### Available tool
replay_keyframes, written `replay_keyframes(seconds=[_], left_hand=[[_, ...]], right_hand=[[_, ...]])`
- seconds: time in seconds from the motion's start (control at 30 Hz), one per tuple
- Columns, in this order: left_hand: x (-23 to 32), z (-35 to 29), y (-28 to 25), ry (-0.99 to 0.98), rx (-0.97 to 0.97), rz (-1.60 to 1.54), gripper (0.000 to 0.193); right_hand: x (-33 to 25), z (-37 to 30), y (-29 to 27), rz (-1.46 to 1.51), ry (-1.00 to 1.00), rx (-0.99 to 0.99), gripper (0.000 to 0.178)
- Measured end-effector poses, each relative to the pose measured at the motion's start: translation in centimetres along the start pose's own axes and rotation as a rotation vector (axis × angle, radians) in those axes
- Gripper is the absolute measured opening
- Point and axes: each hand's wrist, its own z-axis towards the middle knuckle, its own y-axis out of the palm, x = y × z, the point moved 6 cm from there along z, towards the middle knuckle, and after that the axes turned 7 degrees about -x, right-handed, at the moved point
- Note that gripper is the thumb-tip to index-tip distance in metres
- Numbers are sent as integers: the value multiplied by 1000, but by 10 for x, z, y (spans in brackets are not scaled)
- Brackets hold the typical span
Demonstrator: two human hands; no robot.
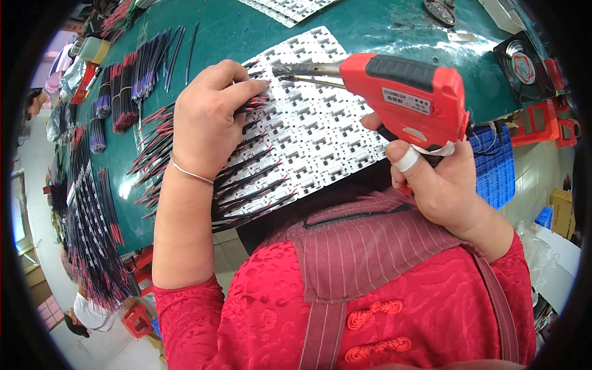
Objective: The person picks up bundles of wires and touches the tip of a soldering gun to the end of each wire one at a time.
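Note:
A white panel of small circuit boards (320, 132) lies on the green table in front of me. Several thin red and black wires (251, 182) run along its left side, some with ends resting on it. My left hand (208, 117) is over the panel's left edge, thumb and forefinger closed on thin wires (253, 103). From the right, my right hand (439, 185) grips a red and black soldering gun (404, 92), with white tape around the thumb. The gun's tip is close to my left fingertips, above the panel; whether it touches a wire is unclear.
Bundled wires (125, 102) lie on the table's left, with a long hanging bunch (95, 228) beyond. More white panels (288, 8) lie at the far edge near a round metal dish (439, 11). A black fan (524, 69), a blue crate (495, 166) and red stools (534, 124) are at right.

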Motion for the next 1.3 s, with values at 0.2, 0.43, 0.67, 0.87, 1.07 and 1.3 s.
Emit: replay_keyframes(seconds=[0.2, 0.43, 0.67, 0.87, 1.07, 1.3], left_hand=[[-4, 1, 0, 9, 8, -43, 45], [-1, 1, 1, 30, 19, -7, 44], [5, 2, 1, 36, 8, 51, 45], [8, 2, 1, 62, 36, 91, 32], [7, 0, 2, 32, 4, 70, 43], [7, 0, 2, 51, 11, 80, 42]], right_hand=[[1, 0, 0, -60, -21, 11, 25], [3, 1, 1, -51, -4, 7, 22], [4, 4, 3, -68, -10, 25, 21], [5, 3, 4, -143, 9, 32, 25], [7, 3, 3, -77, 22, 17, 27], [1, 3, 5, -141, -123, -47, 30]])
